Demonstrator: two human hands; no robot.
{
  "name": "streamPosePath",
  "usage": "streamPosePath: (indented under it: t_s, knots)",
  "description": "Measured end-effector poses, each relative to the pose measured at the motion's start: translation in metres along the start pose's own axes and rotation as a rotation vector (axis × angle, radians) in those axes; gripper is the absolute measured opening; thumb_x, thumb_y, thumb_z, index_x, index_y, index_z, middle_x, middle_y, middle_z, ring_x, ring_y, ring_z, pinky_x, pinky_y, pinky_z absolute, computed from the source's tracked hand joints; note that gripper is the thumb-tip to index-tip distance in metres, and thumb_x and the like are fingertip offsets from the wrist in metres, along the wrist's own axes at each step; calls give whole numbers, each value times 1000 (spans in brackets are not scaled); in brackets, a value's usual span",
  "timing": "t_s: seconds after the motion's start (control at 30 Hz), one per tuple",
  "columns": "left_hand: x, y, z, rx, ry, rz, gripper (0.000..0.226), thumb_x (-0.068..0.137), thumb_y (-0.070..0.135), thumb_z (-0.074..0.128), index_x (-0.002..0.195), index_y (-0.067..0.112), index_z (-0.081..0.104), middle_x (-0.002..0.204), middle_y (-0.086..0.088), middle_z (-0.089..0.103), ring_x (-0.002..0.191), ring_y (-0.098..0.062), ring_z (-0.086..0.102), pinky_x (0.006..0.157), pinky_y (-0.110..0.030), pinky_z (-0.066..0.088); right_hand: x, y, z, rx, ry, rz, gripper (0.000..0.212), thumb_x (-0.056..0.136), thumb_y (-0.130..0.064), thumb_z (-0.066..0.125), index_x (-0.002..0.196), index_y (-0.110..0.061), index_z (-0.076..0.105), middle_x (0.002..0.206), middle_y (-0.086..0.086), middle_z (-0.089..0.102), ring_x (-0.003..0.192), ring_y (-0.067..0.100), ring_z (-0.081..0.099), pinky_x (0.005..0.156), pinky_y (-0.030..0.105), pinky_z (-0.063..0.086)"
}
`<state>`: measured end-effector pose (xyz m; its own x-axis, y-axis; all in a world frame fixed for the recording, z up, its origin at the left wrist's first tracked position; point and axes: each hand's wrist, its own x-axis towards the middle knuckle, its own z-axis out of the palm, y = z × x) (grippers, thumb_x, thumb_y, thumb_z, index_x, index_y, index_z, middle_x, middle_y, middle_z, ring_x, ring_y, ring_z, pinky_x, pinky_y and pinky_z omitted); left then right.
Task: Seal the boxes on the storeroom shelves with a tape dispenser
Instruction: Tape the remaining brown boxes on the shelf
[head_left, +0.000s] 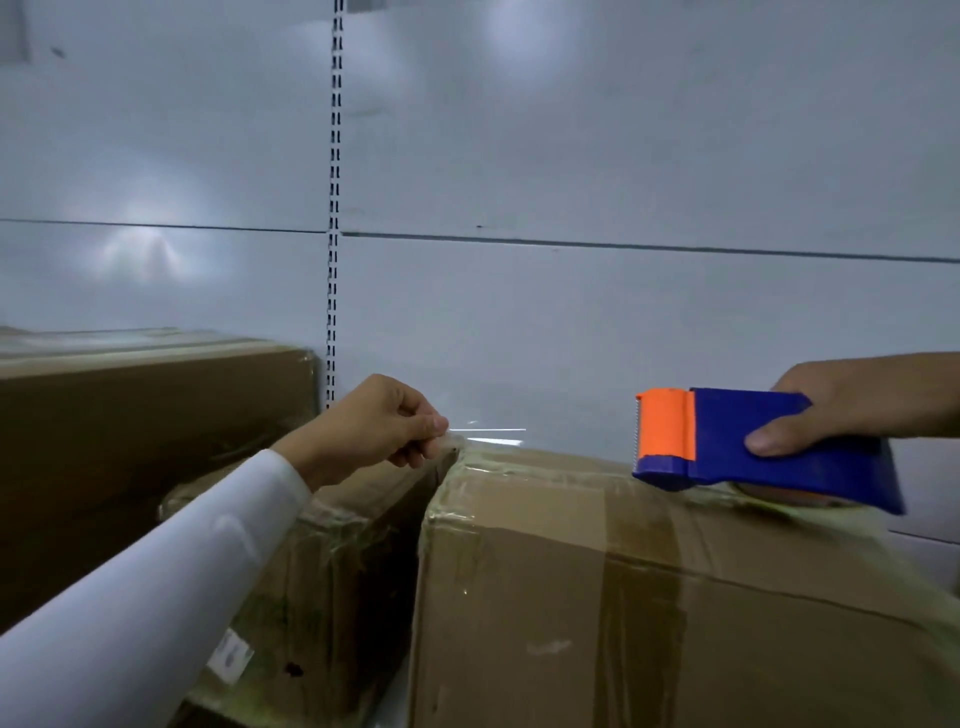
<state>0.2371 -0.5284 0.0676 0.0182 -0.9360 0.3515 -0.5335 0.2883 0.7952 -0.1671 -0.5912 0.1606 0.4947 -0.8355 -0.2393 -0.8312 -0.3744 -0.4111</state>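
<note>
White fabric of a long sleeve (156, 587) fills the lower left of the frame, running up to the left hand (376, 423) near the centre. That hand pinches the free end of a clear strip of packing tape (488, 434) between thumb and fingertips, right at the far top corner of the large brown cardboard box (649, 597) that occupies the lower right. The tape stretches rightward just above the box's top edge, catching a thin line of glare. At the right edge, the right hand (841, 410) is wrapped around the blue plastic tape dispenser with an orange front guard (743, 441), thumb pressed on its near side; the dispenser sits on the box's top, serrated blade facing left. Glossy tape already wraps this box's edges and front. A second taped brown box (332, 561) stands just beside it to the left, partly under the sleeve, and a third, darker carton (145, 415) lies at the middle left. Behind everything rises a white panelled wall with a slotted metal shelving upright (335, 208).
</note>
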Motion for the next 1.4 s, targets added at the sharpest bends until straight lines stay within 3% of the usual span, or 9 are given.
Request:
streamPosePath:
  t_s: [0.43,0.53,0.63,0.8,1.0,1.13,1.2,1.3,1.4]
  knots:
    - [15,-18,24,330,43,-119,25,89,27,67,68,13,66,56,6,59,46,1,51,45,-9,38,16,7,17,23,-68,-2,66,63,-76,75,99,-20,76,100,6,77,90,25,74,74,28,55]
    - [23,-19,25,527,26,-135,27,85,39,68,83,12,69,72,5,66,76,-13,66,58,-17,44,15,4,20,35,-67,-14,71,61,-76,76,99,-16,76,100,8,77,90,26,74,76,30,53]
    - [26,-23,22,627,118,-181,69,75,54,73,125,12,47,114,-8,61,107,-29,58,80,-31,44,14,3,22,44,-59,-10,71,60,-74,76,98,-15,76,98,9,77,88,27,74,75,29,52]
    - [30,-24,39,527,129,-23,8,84,25,69,86,20,62,83,5,62,84,-17,61,66,-22,39,10,1,26,47,-22,6,77,57,-75,77,99,-11,75,98,12,77,90,31,73,76,31,52]
    - [20,-24,36,713,-166,140,9,85,20,65,82,26,70,77,14,67,74,-2,61,64,-12,45,2,-2,33,50,6,7,75,58,-76,74,99,-13,74,98,9,77,92,32,72,72,26,52]
    - [30,-2,24,682,121,118,15,91,13,56,92,18,70,82,4,68,65,-9,61,67,-18,42,0,-4,36,40,47,15,86,53,-77,74,101,-6,72,96,13,76,86,32,71,73,31,48]
    - [37,15,18,567,210,138,16,94,16,54,99,16,70,85,5,66,79,-14,65,75,-22,43,0,-5,36,41,46,7,86,54,-77,74,101,-4,71,96,14,76,82,28,70,72,31,46]
    - [39,34,48,637,-152,87,29,100,35,41,87,21,62,93,3,63,99,-22,59,82,-30,42,-1,-9,37,55,58,20,82,59,-72,72,101,-2,70,95,14,76,77,23,69,68,27,46]
    - [34,27,92,720,-355,-37,43,103,42,27,127,21,56,138,-3,51,129,-24,44,105,-33,31,-1,-13,39,66,68,40,74,64,-66,72,98,0,70,91,14,76,70,18,68,61,22,45]
